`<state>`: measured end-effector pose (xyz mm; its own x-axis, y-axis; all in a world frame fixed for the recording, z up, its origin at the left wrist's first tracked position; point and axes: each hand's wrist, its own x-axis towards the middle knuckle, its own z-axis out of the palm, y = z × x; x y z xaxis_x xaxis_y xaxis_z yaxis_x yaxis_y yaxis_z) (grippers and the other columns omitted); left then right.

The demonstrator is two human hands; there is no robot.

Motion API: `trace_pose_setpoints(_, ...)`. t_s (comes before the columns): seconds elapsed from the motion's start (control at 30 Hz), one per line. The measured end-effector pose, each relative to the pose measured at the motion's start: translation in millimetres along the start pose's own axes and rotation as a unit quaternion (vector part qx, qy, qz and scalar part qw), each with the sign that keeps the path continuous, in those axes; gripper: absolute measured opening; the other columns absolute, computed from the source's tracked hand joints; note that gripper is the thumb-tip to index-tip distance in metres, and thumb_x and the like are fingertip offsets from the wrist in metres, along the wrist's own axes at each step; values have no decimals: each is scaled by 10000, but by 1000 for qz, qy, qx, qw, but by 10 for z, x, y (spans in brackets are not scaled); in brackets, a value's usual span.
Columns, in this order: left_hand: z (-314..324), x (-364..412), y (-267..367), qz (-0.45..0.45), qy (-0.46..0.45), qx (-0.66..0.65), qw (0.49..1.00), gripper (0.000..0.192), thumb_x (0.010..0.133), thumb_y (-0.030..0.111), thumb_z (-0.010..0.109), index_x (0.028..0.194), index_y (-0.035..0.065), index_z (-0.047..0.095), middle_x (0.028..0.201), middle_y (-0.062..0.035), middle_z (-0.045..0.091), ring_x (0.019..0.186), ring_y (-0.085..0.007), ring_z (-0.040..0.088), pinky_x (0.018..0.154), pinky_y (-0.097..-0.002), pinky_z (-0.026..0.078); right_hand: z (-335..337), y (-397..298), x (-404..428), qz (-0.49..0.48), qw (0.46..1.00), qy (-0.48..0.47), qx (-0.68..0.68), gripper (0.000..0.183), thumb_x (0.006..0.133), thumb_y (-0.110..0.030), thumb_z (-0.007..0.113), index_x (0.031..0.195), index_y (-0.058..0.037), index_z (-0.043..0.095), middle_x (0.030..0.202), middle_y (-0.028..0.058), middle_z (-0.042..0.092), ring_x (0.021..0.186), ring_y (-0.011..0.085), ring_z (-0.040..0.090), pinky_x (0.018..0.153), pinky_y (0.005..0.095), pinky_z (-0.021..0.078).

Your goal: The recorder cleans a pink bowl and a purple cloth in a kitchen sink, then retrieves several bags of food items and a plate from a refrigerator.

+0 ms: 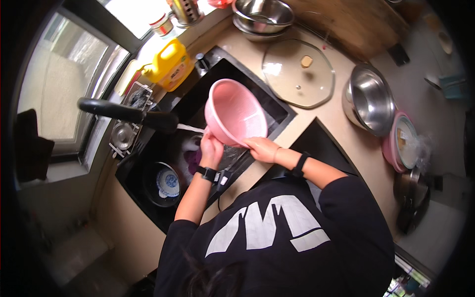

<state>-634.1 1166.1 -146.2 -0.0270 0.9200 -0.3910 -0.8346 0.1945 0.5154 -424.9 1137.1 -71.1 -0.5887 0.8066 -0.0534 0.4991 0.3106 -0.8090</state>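
Note:
Both of my hands hold a pink plastic colander [237, 111] tilted over a black double-bowl sink [276, 111]. My left hand [212, 150] grips its lower left side, beside the stream of water running from a black faucet [159, 121]. My right hand [262, 149] grips the rim at the lower right. Beneath, a purple cloth or sponge [193, 160] lies in the wet sink. A dark pan [151, 189] with a blue-and-white bowl [169, 182] in it sits at the sink's lower left end.
A yellow plastic jug [172, 65] stands behind the sink near the window. A glass lid [297, 87] lies on the counter [319, 111] to the right. Stacked steel bowls [261, 18], a large steel basin [371, 100] and a pink basin [389, 146] stand farther along it.

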Motion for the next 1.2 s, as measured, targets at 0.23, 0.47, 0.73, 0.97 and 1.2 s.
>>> trace_pose_setpoints(0.23, 235, -201, 249, -121, -7, 240, 963, 427, 889, 144, 465, 1306, 114, 378, 1176, -17, 526, 1059, -128, 485, 909, -324, 351, -202, 152, 247, 259, 834, 234, 426, 374, 620, 100, 394, 916, 27, 610, 835, 42, 616, 734, 121, 556, 634, 230, 444)
trace_pose_setpoints(0.47, -1119, -51, 296, -63, -31, 886, 458, 937, 563, 308, 734, 1359, 191, 256, 1400, -233, 204, 1280, -403, 221, 1017, -503, 252, -937, 410, 76, 208, 710, 303, 600, 319, 597, 119, 422, 870, 33, 563, 763, 85, 564, 631, 189, 529, 558, 244, 446)
trace_pose_setpoints(0.73, -1389, -162, 243, -96, 14, 913, 397, 752, 623, 194, 695, 1277, 116, 332, 1134, -196, 472, 1056, -385, 477, 855, -451, 435, -2536, -208, -1129, 32, 690, 423, 586, 242, 710, 3, 501, 942, -2, 570, 928, 68, 608, 865, 180, 569, 824, 302, 442)
trace_pose_setpoints(0.97, -1596, 4, 354, -89, 21, 902, 422, 613, 631, 203, 657, 1175, 78, 404, 1039, -186, 554, 1002, -372, 518, 840, -458, 435, -2943, -398, -2092, 113, 781, 567, 237, 305, 815, -139, 628, 1071, 15, 572, 1008, 63, 609, 896, 122, 562, 815, 248, 436)
trace_pose_setpoints(1.2, -920, -122, 204, -139, -116, 843, 506, 389, 724, 289, 595, 981, -3, 603, 912, -187, 623, 885, -334, 593, 773, -409, 454, -2632, -42, -2464, 211, 827, 519, -33, 298, 792, -171, 660, 1014, 22, 604, 896, 68, 642, 809, 114, 574, 728, 266, 473)
